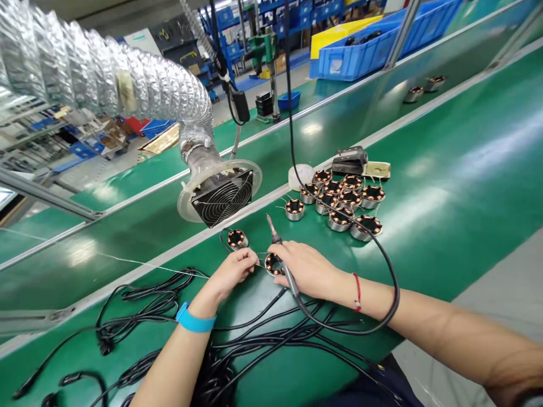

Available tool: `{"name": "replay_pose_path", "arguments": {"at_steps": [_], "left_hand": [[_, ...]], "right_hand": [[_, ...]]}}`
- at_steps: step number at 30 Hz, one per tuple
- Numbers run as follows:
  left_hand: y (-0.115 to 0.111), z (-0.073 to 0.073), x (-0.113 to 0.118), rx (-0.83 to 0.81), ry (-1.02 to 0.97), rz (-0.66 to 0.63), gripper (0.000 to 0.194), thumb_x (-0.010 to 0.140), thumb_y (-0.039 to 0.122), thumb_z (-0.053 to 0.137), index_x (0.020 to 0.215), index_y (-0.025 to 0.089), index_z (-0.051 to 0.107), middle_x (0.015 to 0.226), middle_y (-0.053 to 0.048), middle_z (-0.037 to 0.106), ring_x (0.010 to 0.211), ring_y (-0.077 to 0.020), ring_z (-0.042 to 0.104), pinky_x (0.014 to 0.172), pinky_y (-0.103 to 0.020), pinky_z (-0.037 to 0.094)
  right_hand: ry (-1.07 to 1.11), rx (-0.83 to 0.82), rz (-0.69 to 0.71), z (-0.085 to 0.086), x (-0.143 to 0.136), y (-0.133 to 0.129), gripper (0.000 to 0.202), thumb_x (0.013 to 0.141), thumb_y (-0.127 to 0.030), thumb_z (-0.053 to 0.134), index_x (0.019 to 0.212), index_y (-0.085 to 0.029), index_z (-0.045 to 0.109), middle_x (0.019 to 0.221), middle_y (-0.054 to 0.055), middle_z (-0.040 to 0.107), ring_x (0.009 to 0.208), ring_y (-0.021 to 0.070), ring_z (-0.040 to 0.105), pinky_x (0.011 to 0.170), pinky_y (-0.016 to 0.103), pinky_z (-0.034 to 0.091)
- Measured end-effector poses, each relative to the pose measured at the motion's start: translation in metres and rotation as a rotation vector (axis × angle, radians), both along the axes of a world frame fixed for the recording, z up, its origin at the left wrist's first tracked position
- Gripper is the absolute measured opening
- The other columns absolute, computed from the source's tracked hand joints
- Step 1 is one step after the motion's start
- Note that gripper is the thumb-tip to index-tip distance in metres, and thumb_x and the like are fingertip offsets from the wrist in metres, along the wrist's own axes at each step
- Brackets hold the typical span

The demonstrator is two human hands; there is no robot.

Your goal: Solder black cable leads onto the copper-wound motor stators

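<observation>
Right hand (306, 268) grips a soldering iron (291, 278) beside a stator (268, 267).

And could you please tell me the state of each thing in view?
Left hand: fingertips pinched together.
Right hand: closed around the soldering iron.
Soldering iron: tip pointing away from the person.
Coil ring between the hands: wires protruding.
Grouped coil rings: resting, openings up.
Black cables: loosely looped.
Silver duct: bent downward.
Large blue bin: open, holding dark items.
</observation>
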State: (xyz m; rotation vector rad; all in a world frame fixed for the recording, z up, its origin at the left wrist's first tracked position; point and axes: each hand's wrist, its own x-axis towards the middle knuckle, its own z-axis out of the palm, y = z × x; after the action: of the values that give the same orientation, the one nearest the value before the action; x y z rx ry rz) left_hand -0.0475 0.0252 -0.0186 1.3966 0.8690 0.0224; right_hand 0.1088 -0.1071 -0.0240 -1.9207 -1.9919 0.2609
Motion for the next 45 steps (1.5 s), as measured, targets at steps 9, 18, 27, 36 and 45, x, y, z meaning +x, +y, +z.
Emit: {"name": "replay_pose_path", "arguments": {"at_steps": [9, 18, 27, 36, 45], "left_hand": [[0.001, 0.002, 0.000, 0.083, -0.020, -0.071, 0.040, 0.067, 0.052, 0.067, 0.069, 0.013, 0.059, 0.058, 0.003, 0.047, 0.048, -0.0047, 0.030, 0.047, -0.021, 0.017], [0.002, -0.004, 0.006, 0.211, -0.010, 0.076, 0.040, 0.072, 0.052, 0.061, 0.076, 0.013, 0.063, 0.059, 0.003, 0.048, 0.056, -0.0089, 0.037, 0.054, -0.022, 0.027], [0.002, -0.016, 0.007, -0.085, -0.045, 0.018, 0.045, 0.066, 0.056, 0.070, 0.070, 0.013, 0.055, 0.056, 0.006, 0.043, 0.044, -0.0026, 0.025, 0.044, -0.021, 0.015], [-0.003, -0.009, 0.006, -0.090, -0.058, -0.069, 0.056, 0.063, 0.064, 0.072, 0.079, 0.012, 0.058, 0.060, 0.006, 0.044, 0.045, -0.0014, 0.024, 0.044, -0.020, 0.011], [-0.014, -0.014, 0.008, -0.058, -0.048, -0.162, 0.045, 0.069, 0.056, 0.068, 0.072, 0.011, 0.062, 0.062, 0.001, 0.054, 0.047, -0.0037, 0.028, 0.045, -0.021, 0.017]], "right_hand": [[0.162, 0.141, 0.082, -0.022, 0.006, 0.000, 0.041, 0.077, -0.015, 0.065, 0.115, -0.016, 0.049, 0.097, 0.007, 0.060, 0.086, 0.0220, 0.054, 0.078, 0.037, 0.049], [0.267, 0.124, 0.208, -0.028, 0.023, 0.004, 0.045, 0.079, -0.014, 0.063, 0.121, -0.014, 0.048, 0.100, 0.009, 0.059, 0.090, 0.0223, 0.053, 0.081, 0.038, 0.048], [0.226, 0.088, 0.233, -0.023, 0.022, 0.002, 0.057, 0.075, -0.024, 0.075, 0.124, -0.014, 0.047, 0.100, 0.010, 0.057, 0.092, 0.0251, 0.053, 0.079, 0.041, 0.050], [0.175, 0.157, 0.210, -0.030, 0.029, 0.006, 0.053, 0.077, -0.019, 0.074, 0.122, -0.015, 0.046, 0.097, 0.009, 0.056, 0.088, 0.0235, 0.054, 0.076, 0.039, 0.052], [0.218, 0.133, 0.212, -0.031, 0.031, 0.008, 0.045, 0.082, -0.019, 0.068, 0.122, -0.018, 0.047, 0.099, 0.009, 0.058, 0.091, 0.0231, 0.056, 0.078, 0.040, 0.053]]}}
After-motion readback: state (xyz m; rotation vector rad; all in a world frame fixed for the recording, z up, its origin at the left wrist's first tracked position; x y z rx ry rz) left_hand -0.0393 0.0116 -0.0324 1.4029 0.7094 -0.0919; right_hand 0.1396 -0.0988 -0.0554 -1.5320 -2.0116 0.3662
